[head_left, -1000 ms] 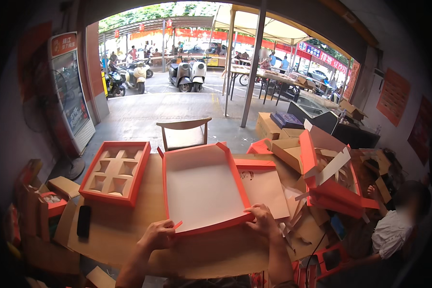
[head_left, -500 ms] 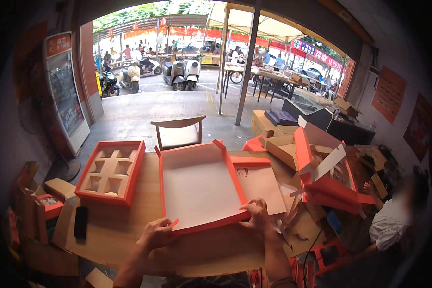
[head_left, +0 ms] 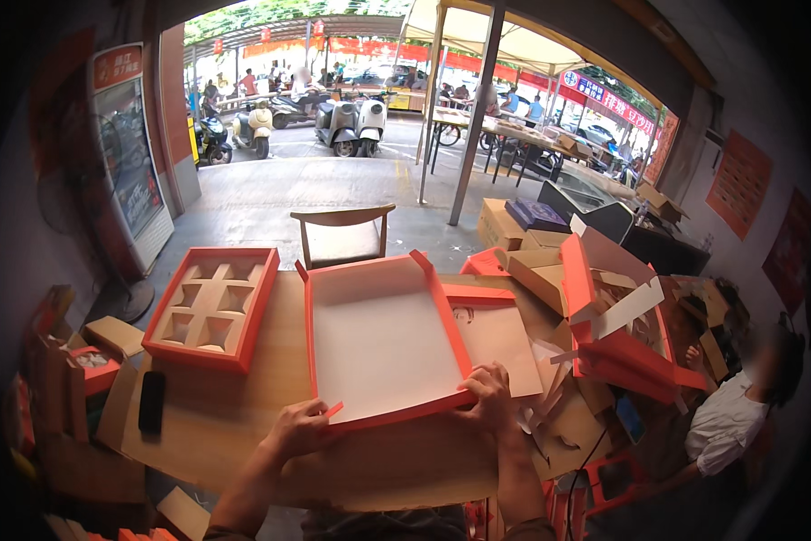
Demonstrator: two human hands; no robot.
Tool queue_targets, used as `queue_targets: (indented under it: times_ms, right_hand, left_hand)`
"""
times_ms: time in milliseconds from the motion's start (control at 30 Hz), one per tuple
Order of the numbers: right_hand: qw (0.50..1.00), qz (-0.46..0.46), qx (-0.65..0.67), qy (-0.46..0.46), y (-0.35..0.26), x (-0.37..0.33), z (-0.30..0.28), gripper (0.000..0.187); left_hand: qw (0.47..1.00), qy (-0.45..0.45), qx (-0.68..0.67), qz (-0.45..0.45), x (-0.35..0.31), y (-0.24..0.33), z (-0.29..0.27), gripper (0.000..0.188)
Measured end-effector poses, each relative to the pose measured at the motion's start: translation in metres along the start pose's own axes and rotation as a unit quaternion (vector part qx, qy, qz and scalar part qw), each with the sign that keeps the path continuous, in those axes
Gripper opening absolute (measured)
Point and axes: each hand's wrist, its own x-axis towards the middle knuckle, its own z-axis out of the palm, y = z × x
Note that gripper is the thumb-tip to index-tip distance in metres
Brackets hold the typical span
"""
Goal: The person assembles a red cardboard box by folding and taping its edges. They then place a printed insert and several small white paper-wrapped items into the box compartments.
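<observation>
A shallow red cardboard box tray with a pale inside lies in front of me on the wooden table, its far corner flaps sticking up. My left hand is closed at its near left corner, beside a small red flap that juts out there. At the near right corner my right hand pinches the red wall, thumb below and fingers over the edge. To the left sits a finished-looking red box with a beige insert of several square compartments. A flat beige and red card piece lies partly behind the tray's right wall.
A black phone lies on the table at left. Folded red and white box parts pile up at right, near a seated person. A wooden chair stands beyond the table. Opened cartons stand at far left.
The whole view has shifted slightly. Both hands stay at the tray's near corners; the fingers of my right hand have curled further over the right corner.
</observation>
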Motion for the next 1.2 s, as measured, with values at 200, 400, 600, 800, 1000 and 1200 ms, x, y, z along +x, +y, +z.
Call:
queue_targets:
  times_ms: [200, 400, 600, 800, 1000, 1200]
  right_hand:
    - [0.977, -0.154, -0.147, 0.036, -0.059, 0.011, 0.018, 0.043]
    - [0.983, -0.177, -0.016, -0.046, -0.081, 0.009, 0.045, 0.042]
    - [0.984, -0.174, -0.019, -0.041, -0.077, 0.005, 0.041, 0.033]
    - [0.983, -0.178, -0.014, -0.042, -0.076, 0.006, 0.042, 0.029]
    - [0.984, -0.174, -0.006, -0.041, -0.078, 0.008, 0.040, 0.028]
    - [0.985, -0.165, 0.001, -0.043, -0.080, 0.006, 0.039, 0.027]
  left_hand:
    - [0.998, 0.008, -0.060, 0.002, -0.005, 0.002, 0.018, 0.029]
    - [0.997, 0.009, -0.079, 0.017, 0.003, 0.016, 0.016, 0.018]
    - [0.996, 0.037, -0.077, -0.007, 0.000, 0.013, 0.013, 0.010]
    - [0.996, 0.039, -0.067, -0.042, 0.001, 0.016, 0.012, 0.033]
    - [0.992, 0.010, -0.107, -0.062, 0.001, 0.019, 0.011, 0.030]
    - [0.991, 0.007, -0.131, -0.041, 0.002, 0.017, 0.012, 0.010]
